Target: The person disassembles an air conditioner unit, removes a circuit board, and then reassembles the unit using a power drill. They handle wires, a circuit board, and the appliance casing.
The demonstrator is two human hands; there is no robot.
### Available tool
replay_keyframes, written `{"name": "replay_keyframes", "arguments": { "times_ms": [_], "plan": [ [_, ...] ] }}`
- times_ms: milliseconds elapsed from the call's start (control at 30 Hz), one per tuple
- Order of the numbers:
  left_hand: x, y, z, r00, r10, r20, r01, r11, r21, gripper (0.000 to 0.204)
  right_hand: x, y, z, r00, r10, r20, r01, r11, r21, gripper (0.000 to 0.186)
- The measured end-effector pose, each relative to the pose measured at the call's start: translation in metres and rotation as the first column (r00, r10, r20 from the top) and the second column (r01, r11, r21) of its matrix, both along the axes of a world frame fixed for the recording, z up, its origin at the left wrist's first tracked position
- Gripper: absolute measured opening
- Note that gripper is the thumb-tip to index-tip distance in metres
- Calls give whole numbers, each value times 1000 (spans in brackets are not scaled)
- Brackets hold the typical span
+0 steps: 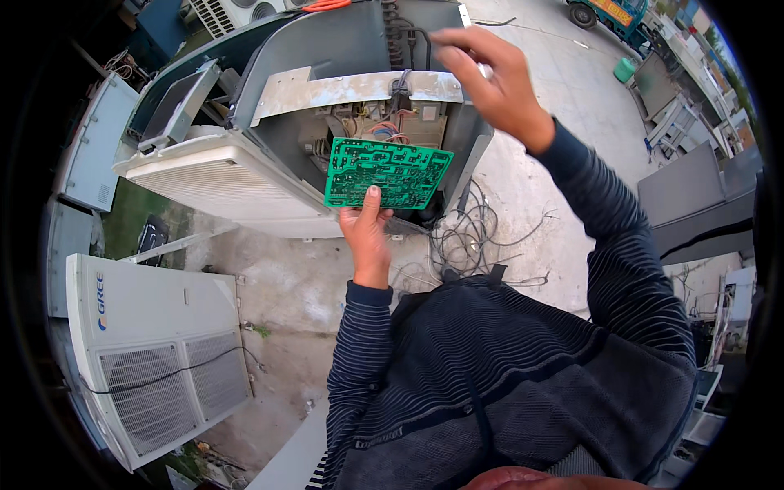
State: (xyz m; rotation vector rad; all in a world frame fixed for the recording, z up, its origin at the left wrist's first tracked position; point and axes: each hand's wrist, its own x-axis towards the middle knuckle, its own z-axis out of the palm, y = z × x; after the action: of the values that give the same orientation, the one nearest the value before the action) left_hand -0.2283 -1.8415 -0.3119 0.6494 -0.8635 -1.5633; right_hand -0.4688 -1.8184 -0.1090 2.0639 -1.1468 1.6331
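Observation:
A green printed circuit board (389, 173) is held up in my left hand (367, 245). The thumb presses on its near edge, over the soldered side facing me, and the other fingers are underneath. Behind the board is the opened air conditioner outdoor unit (278, 163), with bundled wires (390, 129) and electrical parts in its bay. My right hand (494, 82) is raised at the unit's right corner, close to dark pipes (400, 37). Its fingers are curled, thumb and forefinger tips near each other and slightly blurred. Whether anything small is between them is not visible.
A tangle of black cables (465, 233) lies on the concrete beside the unit. Another white outdoor unit (163, 351) stands at the lower left. Orange tubing (327, 4) rests on top at the back. Grey metal panels (694, 184) are at the right, and a small truck (608, 16) is farther off.

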Motion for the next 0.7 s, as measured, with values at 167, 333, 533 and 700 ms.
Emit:
{"name": "replay_keyframes", "arguments": {
  "times_ms": [167, 333, 533, 700],
  "plan": [
    [14, 13, 29, 963, 219, 155, -151, 920, -362, 30, 52, 93, -75, 985, 28, 168, -80, 947, 312, 16],
    [16, 23, 35, 763, 545, 346, -28, 563, -826, 28, 84, 112, -168, 903, -152, 402, -186, 705, 684, 63],
    [13, 21, 29, 670, 683, 292, 203, 210, -956, 26, 105, 109, -175, 381, 127, 916, -756, 613, 230, 74],
    [9, 20, 30, 598, 671, 439, 355, 269, -895, 33, 99, 86, -189, 472, 50, 880, -649, 696, 308, 55]
  ]
}}
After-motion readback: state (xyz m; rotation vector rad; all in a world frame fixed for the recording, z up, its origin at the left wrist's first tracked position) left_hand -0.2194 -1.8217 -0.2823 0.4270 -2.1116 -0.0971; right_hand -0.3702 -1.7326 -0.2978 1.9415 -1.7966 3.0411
